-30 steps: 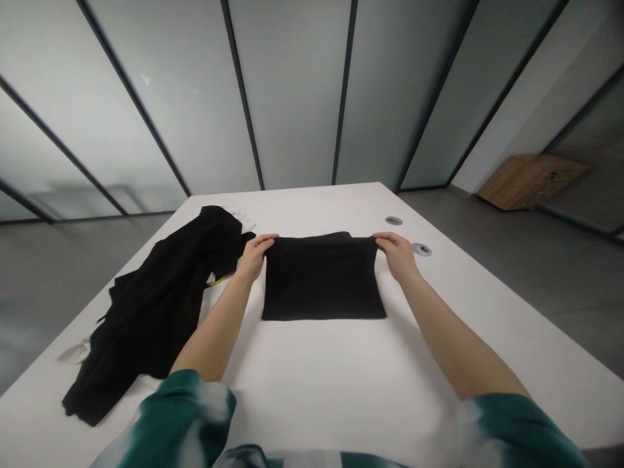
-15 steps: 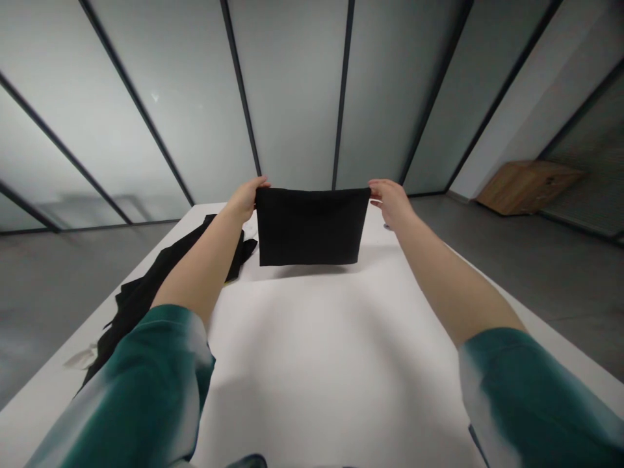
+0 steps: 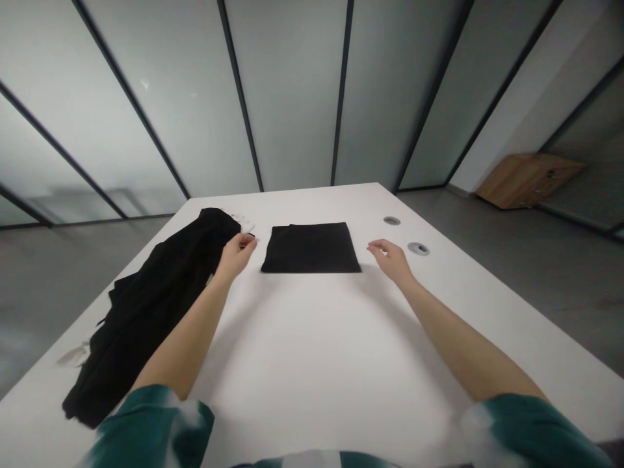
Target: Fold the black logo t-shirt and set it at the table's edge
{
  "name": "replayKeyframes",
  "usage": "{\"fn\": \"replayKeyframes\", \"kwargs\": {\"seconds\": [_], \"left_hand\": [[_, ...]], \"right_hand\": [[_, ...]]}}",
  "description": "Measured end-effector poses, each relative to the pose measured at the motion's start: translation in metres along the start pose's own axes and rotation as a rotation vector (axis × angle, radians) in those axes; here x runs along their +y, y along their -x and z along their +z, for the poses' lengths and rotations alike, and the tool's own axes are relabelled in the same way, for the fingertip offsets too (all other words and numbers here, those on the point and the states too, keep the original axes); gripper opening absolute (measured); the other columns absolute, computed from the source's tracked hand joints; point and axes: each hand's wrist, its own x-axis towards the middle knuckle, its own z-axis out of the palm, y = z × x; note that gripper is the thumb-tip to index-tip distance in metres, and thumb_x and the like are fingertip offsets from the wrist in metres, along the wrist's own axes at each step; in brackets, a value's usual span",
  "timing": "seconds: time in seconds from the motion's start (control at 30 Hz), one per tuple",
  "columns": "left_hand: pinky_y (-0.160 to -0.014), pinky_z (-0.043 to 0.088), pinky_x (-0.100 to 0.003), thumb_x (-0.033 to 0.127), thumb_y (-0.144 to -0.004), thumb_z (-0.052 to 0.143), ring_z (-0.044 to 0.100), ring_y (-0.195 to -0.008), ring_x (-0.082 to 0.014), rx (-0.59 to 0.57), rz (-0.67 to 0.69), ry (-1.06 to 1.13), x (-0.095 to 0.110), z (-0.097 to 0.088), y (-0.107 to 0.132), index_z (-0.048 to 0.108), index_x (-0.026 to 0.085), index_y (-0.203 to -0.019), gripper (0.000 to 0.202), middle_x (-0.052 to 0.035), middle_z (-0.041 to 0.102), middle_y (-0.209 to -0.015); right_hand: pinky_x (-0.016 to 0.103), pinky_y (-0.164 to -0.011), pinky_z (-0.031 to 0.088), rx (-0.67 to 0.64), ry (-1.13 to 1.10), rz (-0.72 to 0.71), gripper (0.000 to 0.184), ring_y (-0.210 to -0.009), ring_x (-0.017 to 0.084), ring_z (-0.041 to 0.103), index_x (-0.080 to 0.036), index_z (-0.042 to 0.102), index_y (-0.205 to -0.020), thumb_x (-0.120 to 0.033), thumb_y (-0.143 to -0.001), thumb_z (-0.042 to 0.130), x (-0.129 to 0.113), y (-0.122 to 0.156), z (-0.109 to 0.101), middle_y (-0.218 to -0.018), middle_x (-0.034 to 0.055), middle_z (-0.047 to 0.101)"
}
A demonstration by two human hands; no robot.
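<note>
A folded black cloth [image 3: 311, 247] lies flat as a neat rectangle on the far middle of the white table [image 3: 322, 351]. My left hand [image 3: 236, 254] hovers just left of it, fingers loosely curled, holding nothing, close to the pile of black garments [image 3: 156, 299]. My right hand [image 3: 390, 257] hangs to the right of the folded cloth, fingers apart and empty. Neither hand touches the cloth.
The loose black garments sprawl along the table's left side with a white tag [image 3: 73, 354] near the edge. Two round grommets [image 3: 418, 248] sit in the table at the far right. Frosted glass walls stand behind; a wooden box [image 3: 529, 179] rests on the floor at right.
Both hands lifted the folded cloth, set it down farther away on the table, then let go and drew apart to either side.
</note>
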Motion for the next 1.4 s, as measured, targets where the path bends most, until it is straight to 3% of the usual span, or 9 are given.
{"fn": "replayKeyframes", "kwargs": {"seconds": [0.17,0.3,0.4,0.5,0.7,0.9,1.1,1.27,1.4], "left_hand": [[-0.091,0.050,-0.037,0.032,-0.083,0.056,0.063,-0.099,-0.0251,-0.399,0.257,-0.218,0.011,0.058,0.046,0.070,0.021,-0.104,0.028,-0.0088,0.068,-0.104],[-0.106,0.040,-0.046,0.039,-0.088,0.055,0.055,-0.120,-0.0326,-0.492,0.312,-0.504,0.014,0.084,0.063,0.067,0.021,-0.122,0.040,-0.0135,0.062,-0.127],[-0.115,0.027,-0.052,0.048,-0.091,0.051,0.036,-0.140,-0.0390,-0.380,0.113,-0.651,0.003,0.084,0.059,0.055,0.014,-0.137,0.058,-0.0187,0.047,-0.148],[-0.117,0.026,-0.050,0.047,-0.095,0.043,0.027,-0.146,-0.0361,-0.288,0.043,-0.629,-0.008,0.077,0.054,0.042,0.006,-0.145,0.065,-0.0217,0.035,-0.156],[-0.115,0.034,-0.042,0.054,-0.092,0.047,0.045,-0.137,-0.0273,-0.518,0.457,-0.461,0.000,0.075,0.063,0.053,0.018,-0.138,0.058,-0.0127,0.051,-0.147],[-0.118,0.023,-0.055,0.069,-0.083,0.054,0.030,-0.146,-0.0364,-0.556,0.336,-0.606,0.004,0.081,0.067,0.045,0.016,-0.146,0.083,-0.0164,0.035,-0.157],[-0.110,0.041,-0.046,0.052,-0.086,0.061,0.049,-0.132,-0.0324,-0.463,0.409,-0.519,0.001,0.078,0.063,0.061,0.015,-0.131,0.058,-0.0159,0.053,-0.143],[-0.103,0.049,-0.040,0.039,-0.091,0.057,0.062,-0.116,-0.0269,-0.441,0.407,-0.485,0.003,0.080,0.061,0.071,0.020,-0.111,0.031,-0.0103,0.068,-0.125],[-0.103,0.049,-0.038,0.029,-0.088,0.058,0.064,-0.116,-0.0257,-0.446,0.366,-0.492,0.001,0.081,0.058,0.071,0.019,-0.114,0.031,-0.0093,0.068,-0.126]], "right_hand": [[0.044,-0.101,0.042,-0.309,0.267,-0.173,0.037,-0.119,0.030,0.058,-0.019,0.069,-0.115,-0.037,-0.085,0.057,0.005,0.004,0.039,-0.128,0.0133,0.066],[0.047,-0.105,0.037,-0.385,0.458,-0.238,0.039,-0.127,0.033,0.052,-0.019,0.069,-0.118,-0.042,-0.089,0.055,-0.005,0.013,0.054,-0.134,0.0149,0.062],[0.039,-0.093,0.042,-0.303,0.460,-0.285,0.034,-0.091,0.026,0.067,-0.020,0.074,-0.094,-0.040,-0.095,0.047,-0.013,0.017,0.049,-0.088,0.0101,0.074],[0.034,-0.080,0.044,-0.210,0.409,-0.336,0.037,-0.066,0.020,0.063,-0.019,0.072,-0.081,-0.035,-0.096,0.042,-0.016,0.019,0.041,-0.062,0.0049,0.066],[0.041,-0.093,0.046,-0.358,0.500,-0.374,0.036,-0.105,0.028,0.064,-0.017,0.071,-0.109,-0.040,-0.093,0.048,-0.007,0.021,0.042,-0.115,0.0121,0.071],[0.048,-0.110,0.038,-0.432,0.513,-0.365,0.055,-0.136,0.032,0.045,-0.015,0.058,-0.136,-0.049,-0.094,0.047,-0.003,0.023,0.048,-0.146,0.0163,0.050],[0.050,-0.114,0.032,-0.520,0.465,-0.491,0.060,-0.137,0.032,0.043,-0.019,0.062,-0.132,-0.059,-0.087,0.056,-0.014,0.028,0.046,-0.145,0.0139,0.052],[0.053,-0.113,0.030,-0.576,0.584,-0.422,0.084,-0.141,0.037,0.037,-0.014,0.052,-0.142,-0.069,-0.079,0.062,-0.026,0.036,0.059,-0.151,0.0183,0.044],[0.051,-0.112,0.033,-0.513,0.599,-0.418,0.062,-0.138,0.034,0.041,-0.014,0.057,-0.137,-0.050,-0.086,0.060,-0.024,0.035,0.064,-0.146,0.0175,0.051]]}}
